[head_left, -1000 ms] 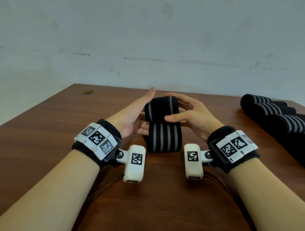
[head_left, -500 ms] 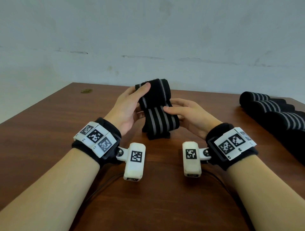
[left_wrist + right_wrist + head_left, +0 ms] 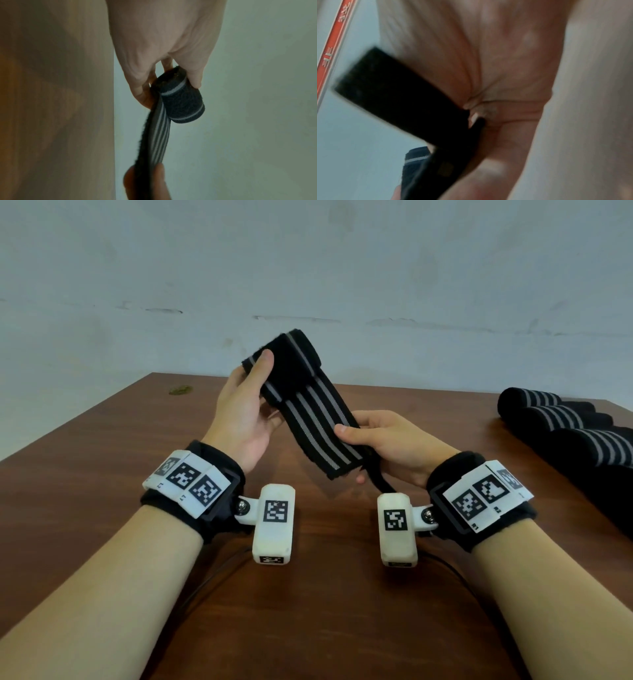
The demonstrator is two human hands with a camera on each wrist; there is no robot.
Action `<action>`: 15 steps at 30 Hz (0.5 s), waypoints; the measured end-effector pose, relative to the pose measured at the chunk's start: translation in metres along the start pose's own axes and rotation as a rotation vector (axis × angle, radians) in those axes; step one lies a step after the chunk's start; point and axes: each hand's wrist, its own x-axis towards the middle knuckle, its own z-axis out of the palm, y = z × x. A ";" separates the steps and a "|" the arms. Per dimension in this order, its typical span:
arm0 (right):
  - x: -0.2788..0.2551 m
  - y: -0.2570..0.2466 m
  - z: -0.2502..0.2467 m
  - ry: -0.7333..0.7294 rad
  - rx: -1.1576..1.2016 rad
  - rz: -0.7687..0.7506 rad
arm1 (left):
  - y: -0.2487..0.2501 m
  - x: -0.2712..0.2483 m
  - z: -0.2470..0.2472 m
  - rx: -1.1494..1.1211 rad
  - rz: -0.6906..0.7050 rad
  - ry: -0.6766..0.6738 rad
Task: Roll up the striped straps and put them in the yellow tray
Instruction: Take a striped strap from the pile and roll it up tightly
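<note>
up in the air over the brown tabletop (image 3: 102,474), seen from the head, both hands hold one black strap (image 3: 318,419) with grey stripes. the left hand (image 3: 239,419) grips the rolled end, thumb pressed on the near side of the roll and fingers behind it. the right hand (image 3: 387,443) pinches the loose flat end lower down, thumb on top of the stripes and fingers beneath. the strap runs taut and slanting between them, from high on the left to low on the right, clear of the tabletop. a thin black loop (image 3: 378,477) hangs from the loose end under the right hand. well off to the right, more rolled straps (image 3: 561,422) lie side by side on the tabletop. a small greenish speck (image 3: 180,389) sits near the far left edge.

from the left wrist, the left hand (image 3: 163,40) closes round the roll (image 3: 183,102), thumb on one side and fingertips on the other. the flat striped length (image 3: 157,143) drops away from the roll to the fingers (image 3: 130,178) of the other hand at the bottom.

from the right wrist, blurred, the right hand (image 3: 505,67) clamps the dark strap (image 3: 399,97) against its palm. the striped roll (image 3: 416,158) shows just beyond.
</note>
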 end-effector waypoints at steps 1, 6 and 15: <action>0.000 0.001 -0.001 -0.006 0.002 0.015 | -0.001 0.000 0.000 0.012 -0.003 0.002; 0.001 0.003 -0.005 -0.048 -0.021 0.054 | -0.005 -0.002 0.001 0.106 -0.009 -0.009; -0.006 -0.004 -0.009 0.094 0.154 -0.202 | -0.007 -0.012 0.014 0.282 -0.065 -0.313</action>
